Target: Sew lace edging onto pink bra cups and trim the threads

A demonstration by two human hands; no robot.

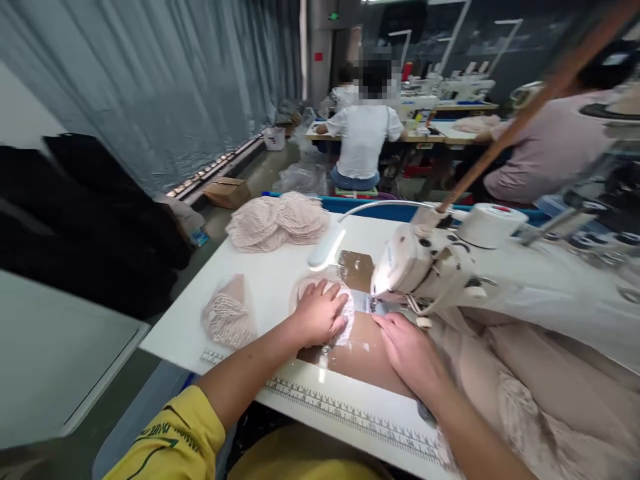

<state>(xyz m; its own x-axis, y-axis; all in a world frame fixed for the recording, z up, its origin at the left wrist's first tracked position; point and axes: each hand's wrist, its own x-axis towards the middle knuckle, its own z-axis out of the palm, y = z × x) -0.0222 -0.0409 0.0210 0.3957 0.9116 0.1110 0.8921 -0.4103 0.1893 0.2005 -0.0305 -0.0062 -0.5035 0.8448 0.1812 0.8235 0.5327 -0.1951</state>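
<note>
My left hand [323, 313] lies palm down with its fingers apart on a pale lace piece [345, 333], left of the needle area. The lace rests on the white table of a sewing machine [405, 263]. Close to the presser foot, my right hand [407, 347] has its fingers together and pointing at the needle plate [367, 303]. Whatever its fingertips hold, if anything, is too small to make out. Under my right wrist a dark object [425, 410] shows in part. Brown panels [355, 363] cover the tabletop around the plate.
Lace pieces lie in a pile [277, 223] at the back left, with a single lace piece [230, 317] nearer. A lit lamp [327, 250] hangs over the table. Beige fabric [540, 373] heaps at right. A printed ruler [340, 410] runs along the front edge. Other people sit beyond.
</note>
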